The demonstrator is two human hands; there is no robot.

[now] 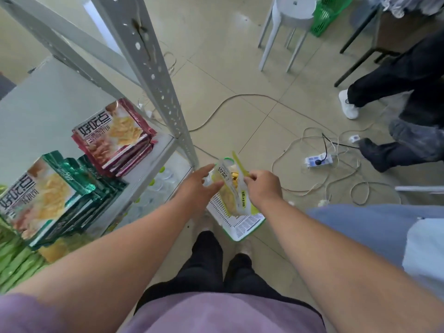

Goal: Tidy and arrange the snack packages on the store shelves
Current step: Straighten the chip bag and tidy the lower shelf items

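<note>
Now | snack pouch [229, 186] pinched between left hand [199, 186], right hand [263, 187]

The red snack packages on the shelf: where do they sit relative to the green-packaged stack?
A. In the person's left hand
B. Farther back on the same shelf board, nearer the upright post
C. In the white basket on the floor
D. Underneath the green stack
B: the red snack packages lie in their own stack on the shelf board, beyond the green stack and close to the upright post.
</note>
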